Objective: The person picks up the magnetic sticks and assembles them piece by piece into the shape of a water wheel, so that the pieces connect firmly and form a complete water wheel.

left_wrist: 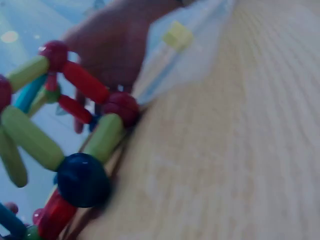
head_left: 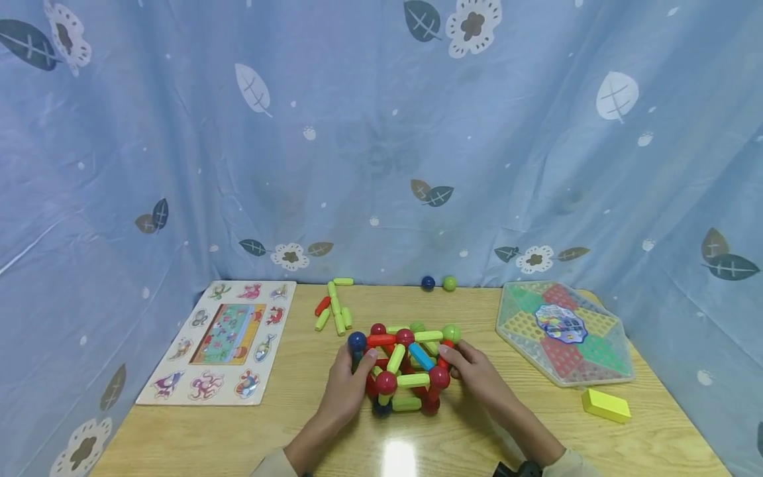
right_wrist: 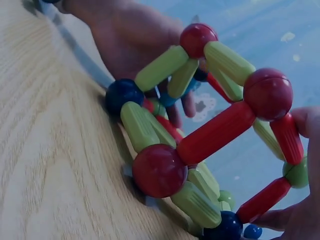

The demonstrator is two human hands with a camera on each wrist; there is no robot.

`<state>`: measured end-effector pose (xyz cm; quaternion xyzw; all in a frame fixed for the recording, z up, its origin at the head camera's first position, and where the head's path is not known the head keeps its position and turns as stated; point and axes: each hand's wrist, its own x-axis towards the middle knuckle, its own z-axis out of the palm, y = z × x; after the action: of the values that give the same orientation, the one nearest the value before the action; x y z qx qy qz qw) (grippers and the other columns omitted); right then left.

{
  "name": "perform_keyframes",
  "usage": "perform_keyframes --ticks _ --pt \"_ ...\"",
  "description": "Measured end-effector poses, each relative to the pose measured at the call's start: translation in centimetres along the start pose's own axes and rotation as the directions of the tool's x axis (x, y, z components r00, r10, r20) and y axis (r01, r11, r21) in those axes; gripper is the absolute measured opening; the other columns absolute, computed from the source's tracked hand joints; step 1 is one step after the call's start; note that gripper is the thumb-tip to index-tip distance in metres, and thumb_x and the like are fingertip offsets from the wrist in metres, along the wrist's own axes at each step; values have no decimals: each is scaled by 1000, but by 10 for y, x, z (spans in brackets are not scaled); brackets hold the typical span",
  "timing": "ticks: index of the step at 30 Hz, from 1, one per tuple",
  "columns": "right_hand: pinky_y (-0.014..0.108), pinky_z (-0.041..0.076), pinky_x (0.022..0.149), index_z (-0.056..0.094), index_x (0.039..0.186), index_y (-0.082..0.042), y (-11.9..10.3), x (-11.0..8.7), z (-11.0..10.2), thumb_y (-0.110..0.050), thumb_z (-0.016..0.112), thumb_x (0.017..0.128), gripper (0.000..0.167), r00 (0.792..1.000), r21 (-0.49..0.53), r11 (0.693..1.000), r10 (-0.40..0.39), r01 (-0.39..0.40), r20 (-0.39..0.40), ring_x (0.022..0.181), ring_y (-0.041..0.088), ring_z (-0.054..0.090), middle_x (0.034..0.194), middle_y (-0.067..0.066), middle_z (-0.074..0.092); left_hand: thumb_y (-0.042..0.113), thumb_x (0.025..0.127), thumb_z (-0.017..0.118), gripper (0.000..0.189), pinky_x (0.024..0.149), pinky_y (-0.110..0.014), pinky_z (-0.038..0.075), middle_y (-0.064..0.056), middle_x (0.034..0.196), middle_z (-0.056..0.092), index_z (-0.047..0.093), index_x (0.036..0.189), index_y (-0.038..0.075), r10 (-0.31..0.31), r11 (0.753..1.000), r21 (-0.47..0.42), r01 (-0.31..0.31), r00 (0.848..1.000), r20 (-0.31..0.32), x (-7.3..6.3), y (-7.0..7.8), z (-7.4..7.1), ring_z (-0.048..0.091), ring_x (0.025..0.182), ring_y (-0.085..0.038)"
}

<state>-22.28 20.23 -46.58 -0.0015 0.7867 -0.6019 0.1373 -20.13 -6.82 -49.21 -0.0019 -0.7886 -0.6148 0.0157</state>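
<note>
Framework of coloured rods and balls point(head_left: 414, 380), at the middle of the desk point(head_left: 226, 437): the person's left grip point(head_left: 344, 392) holds its left side, the right grip point(head_left: 485, 381) its right side (loose rods point(head_left: 334, 301) lie beyond).

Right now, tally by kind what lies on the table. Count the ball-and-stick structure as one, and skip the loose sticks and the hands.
Ball-and-stick structure: 1
Loose balls: 2 (dark blue ball, green ball)
Sea-creature picture board: 1
Hexagonal game box: 1
Yellow block: 1
Total: 6
</note>
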Motion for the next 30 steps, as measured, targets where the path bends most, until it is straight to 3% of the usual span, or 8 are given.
perform_keyframes --ticks 4,8,10,13,15,17,26,30 --pt "34 46 99 54 154 -5 0 1 -1 -43 56 113 57 1000 17 1000 16 -17 18 107 18 54 122 8 62 34 113 60 45 116 -59 51 -17 147 59 55 148 6 27 999 25 -25 995 -99 -3 3 -7 61 137 -39" --pt "38 47 110 47 162 -6 0 0 -1 -44 54 114 62 999 35 999 25 -27 41 117 19 58 143 15 62 24 105 71 23 81 -29 56 -8 106 67 68 116 4 3 997 71 13 975 -220 -10 7 -14 64 92 -19" --pt "40 47 113 46 163 -6 0 0 -1 -45 54 114 63 999 34 999 27 -28 42 119 19 58 146 16 61 30 106 70 27 61 -23 44 -2 80 63 72 95 5 -71 994 73 84 984 -163 -13 10 -17 54 71 -14" --pt "41 45 112 49 160 -7 0 -1 -1 -45 54 114 60 999 23 999 26 -27 36 116 20 57 139 14 62 47 108 65 52 47 -19 31 4 60 54 69 75 7 -227 973 -22 229 970 90 -15 13 -20 42 52 -8" --pt "40 44 110 51 158 -7 0 -1 0 -45 54 114 58 999 14 1000 27 -28 35 113 20 57 134 12 63 54 108 63 54 44 -18 28 6 61 51 66 77 10 -297 934 -122 335 921 253 -15 14 -21 38 49 -6" --pt "40 45 108 52 156 -7 0 -1 -1 -44 54 114 56 999 13 1000 28 -28 36 110 19 57 129 10 64 51 108 66 47 45 -17 29 6 68 52 63 83 11 -320 879 -246 407 889 327 -14 15 -20 39 52 -4" --pt "38 45 104 53 149 -6 -5 -3 -3 -39 53 115 47 999 32 999 16 -17 41 107 20 59 118 10 64 41 110 67 31 68 -20 51 1 97 66 65 114 10 -292 721 -559 409 912 289 -21 24 -15 60 86 -9" --pt "37 45 101 54 148 -6 -4 -2 -1 -42 54 115 50 999 14 1000 27 -28 45 106 19 56 118 7 63 39 112 64 29 74 -23 56 0 101 69 65 113 10 -300 723 -566 396 918 259 -24 27 -13 65 91 -11"
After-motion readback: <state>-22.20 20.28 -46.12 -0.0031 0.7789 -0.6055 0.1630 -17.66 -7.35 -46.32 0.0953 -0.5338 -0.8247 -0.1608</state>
